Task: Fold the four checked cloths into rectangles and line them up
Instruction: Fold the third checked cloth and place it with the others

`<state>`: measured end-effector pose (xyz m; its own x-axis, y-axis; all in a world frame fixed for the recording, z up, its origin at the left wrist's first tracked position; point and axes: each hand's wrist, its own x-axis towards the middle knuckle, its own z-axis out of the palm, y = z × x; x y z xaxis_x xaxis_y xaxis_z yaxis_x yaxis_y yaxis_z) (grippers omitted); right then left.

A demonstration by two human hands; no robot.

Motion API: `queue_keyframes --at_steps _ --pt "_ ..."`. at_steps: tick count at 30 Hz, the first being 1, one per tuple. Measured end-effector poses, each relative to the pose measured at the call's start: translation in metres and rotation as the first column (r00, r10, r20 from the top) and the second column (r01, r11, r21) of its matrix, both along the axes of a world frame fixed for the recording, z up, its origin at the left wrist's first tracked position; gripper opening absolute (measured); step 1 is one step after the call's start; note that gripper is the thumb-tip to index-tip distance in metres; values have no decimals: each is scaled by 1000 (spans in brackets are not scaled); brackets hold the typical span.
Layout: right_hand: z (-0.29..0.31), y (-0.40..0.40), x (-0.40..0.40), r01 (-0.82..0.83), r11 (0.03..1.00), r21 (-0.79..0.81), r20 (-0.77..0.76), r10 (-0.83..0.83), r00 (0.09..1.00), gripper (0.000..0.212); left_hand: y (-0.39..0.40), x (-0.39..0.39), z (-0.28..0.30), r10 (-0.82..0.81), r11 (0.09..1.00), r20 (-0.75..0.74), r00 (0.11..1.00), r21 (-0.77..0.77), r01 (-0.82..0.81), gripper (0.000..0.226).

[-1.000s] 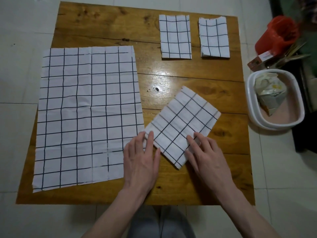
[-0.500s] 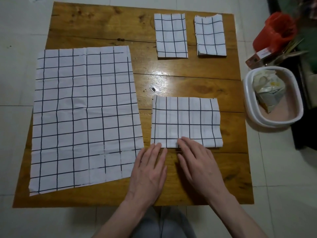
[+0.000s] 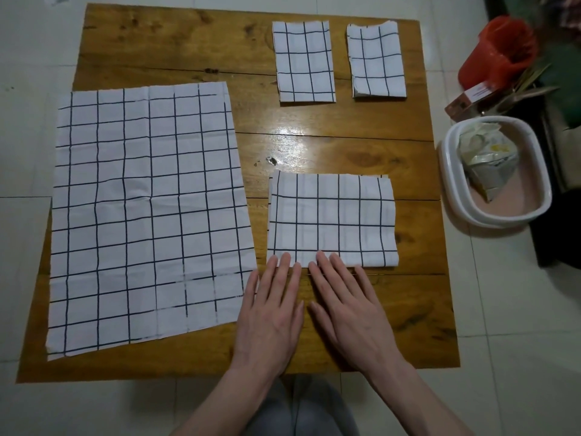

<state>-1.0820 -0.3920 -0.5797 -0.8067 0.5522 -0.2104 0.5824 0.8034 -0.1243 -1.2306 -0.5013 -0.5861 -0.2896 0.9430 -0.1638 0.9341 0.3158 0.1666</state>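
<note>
Half-folded cloth (image 3: 331,220) lies square to the tabletop (image 3: 188,45) edge — left hand (image 3: 270,313) and right hand (image 3: 349,309) spread flat, fingertips pinning its near hem, likely steadying it for another fold

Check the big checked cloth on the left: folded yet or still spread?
Spread. The big cloth lies flat in a single layer, far larger than the two folded rectangles at the table's far edge, with neither hand on it.

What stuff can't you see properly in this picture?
- Near edge of the half-folded cloth: the fingertips of the left hand and right hand cover part of it.
- How many layers the two small folded cloths have: only their tops show.
- Crumpled packet in the white tub: its print is too small to read.
- Red container and what lies by it: dark, blurred corner.
</note>
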Motion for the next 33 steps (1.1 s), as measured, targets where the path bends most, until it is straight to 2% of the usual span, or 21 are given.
queue_keyframes --at_steps 5,15,24,33 --pt "-3 -7 -5 20 1000 -13 14 -20 1000 63 -2 5 -1 39 999 -1 999 -23 -39 65" --pt "-10 8 22 25 999 -35 36 -24 999 73 -6 -2 -5 4 1000 -21 1000 -28 -4 67" --pt "-6 27 69 252 967 -32 7 -251 968 73 -5 -2 -6 27 999 7 1000 -21 -27 64" --pt "-4 22 65 358 932 -47 -26 -360 933 72 -5 -4 -3 26 999 30 999 -22 -25 63"
